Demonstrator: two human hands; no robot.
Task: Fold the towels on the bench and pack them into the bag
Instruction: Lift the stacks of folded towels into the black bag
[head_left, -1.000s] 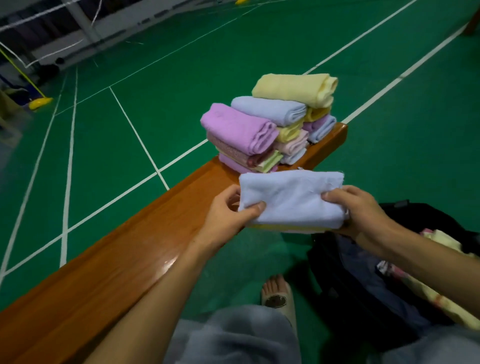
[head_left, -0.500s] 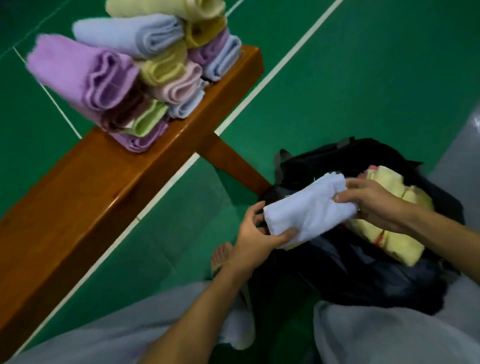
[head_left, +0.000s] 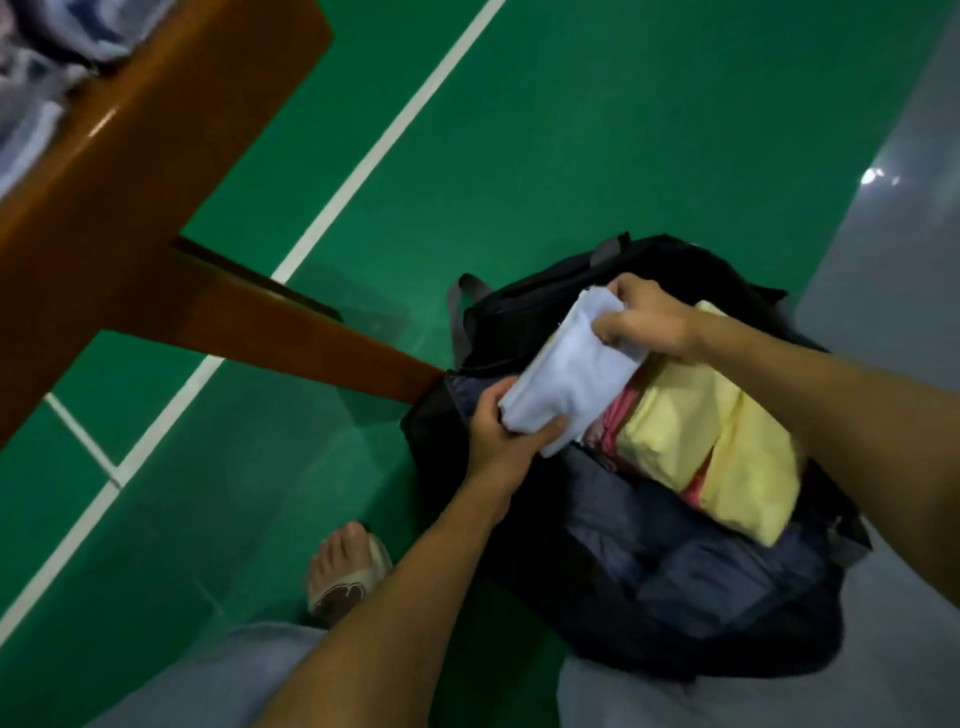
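Left hand (head_left: 498, 431) fingers curl round the lower end of the folded white towel (head_left: 566, 379), right hand (head_left: 644, 322) pinches its upper end, holding it over the open black bag (head_left: 675, 597) at centre right. Yellow towels (head_left: 727, 452) already lie inside the bag just beside it. Wooden bench (head_left: 130, 171) fills the upper left, blurred towels (head_left: 31, 78) on its top at the corner, green floor (head_left: 597, 130) around.

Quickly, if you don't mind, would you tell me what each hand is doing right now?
Left hand: closed, holding the lower end of the folded white towel.
Right hand: closed, pinching the towel's upper end over the black bag.
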